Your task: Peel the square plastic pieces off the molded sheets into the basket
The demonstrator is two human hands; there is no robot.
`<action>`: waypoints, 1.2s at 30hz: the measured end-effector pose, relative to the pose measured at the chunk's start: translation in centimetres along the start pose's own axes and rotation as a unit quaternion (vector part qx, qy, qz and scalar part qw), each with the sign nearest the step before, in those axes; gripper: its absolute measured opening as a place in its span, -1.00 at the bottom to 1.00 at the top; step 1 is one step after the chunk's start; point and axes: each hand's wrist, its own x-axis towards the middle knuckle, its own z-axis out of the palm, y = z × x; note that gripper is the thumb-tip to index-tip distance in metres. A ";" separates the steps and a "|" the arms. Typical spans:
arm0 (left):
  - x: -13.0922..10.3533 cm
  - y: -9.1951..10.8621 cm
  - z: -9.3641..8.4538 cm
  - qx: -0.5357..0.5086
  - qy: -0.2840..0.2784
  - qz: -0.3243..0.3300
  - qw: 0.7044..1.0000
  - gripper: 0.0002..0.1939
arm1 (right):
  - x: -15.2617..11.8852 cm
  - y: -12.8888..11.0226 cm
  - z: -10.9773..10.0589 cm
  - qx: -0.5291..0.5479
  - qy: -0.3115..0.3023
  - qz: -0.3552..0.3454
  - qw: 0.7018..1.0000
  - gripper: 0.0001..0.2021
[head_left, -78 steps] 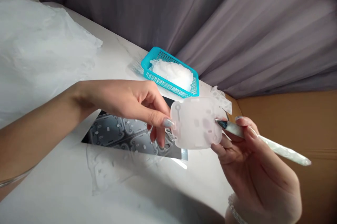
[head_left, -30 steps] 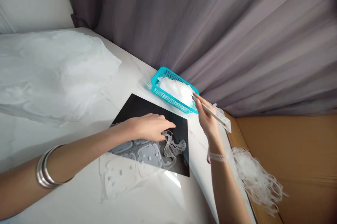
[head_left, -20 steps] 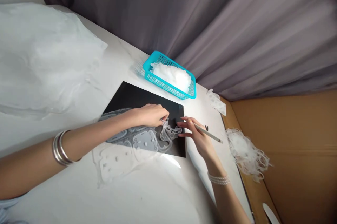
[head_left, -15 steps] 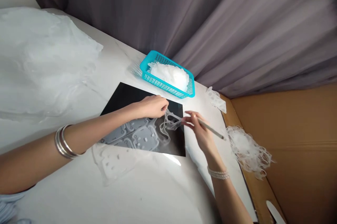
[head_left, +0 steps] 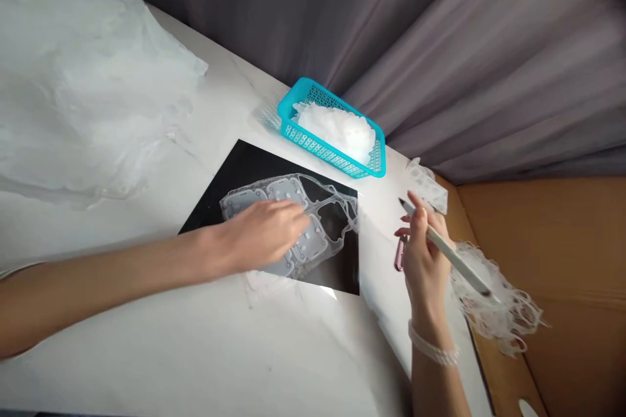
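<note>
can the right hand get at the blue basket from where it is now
Probably yes: only bare tabletop shows between the right hand and the near end of the blue basket. It does hold a pen-like tool, though, so grabbing the rim may be awkward.

Molded sheet (head_left: 311, 242) partly hidden

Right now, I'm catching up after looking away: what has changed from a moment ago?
The clear sheet has shifted forward, farther onto the black mat. The left hand has left the loose strands and is over the sheet; its grip is hidden. The right hand has moved right, away from the strands. It still holds the pen-like tool; the blue basket stays beside the mat.
</note>
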 end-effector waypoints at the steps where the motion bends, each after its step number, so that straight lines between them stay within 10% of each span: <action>1: -1.9 0.4 0.2 0.029 -0.002 0.028 0.999 -0.74 | -1.2 -0.9 0.1 0.012 -0.021 0.014 1.000 -0.59; 5: -6.3 1.3 0.9 0.105 0.015 0.074 0.992 -0.65 | -5.6 -4.6 2.0 0.069 -0.163 0.039 0.984 -0.72; 10: -6.3 1.5 1.5 0.135 0.003 0.058 0.989 -0.61 | -7.6 -6.0 4.5 0.063 -0.255 0.001 0.965 -0.78; 36: -6.4 2.5 0.8 0.185 -0.077 0.066 0.977 -0.58 | -9.5 -5.3 5.4 -0.051 -0.208 -0.268 0.939 -0.71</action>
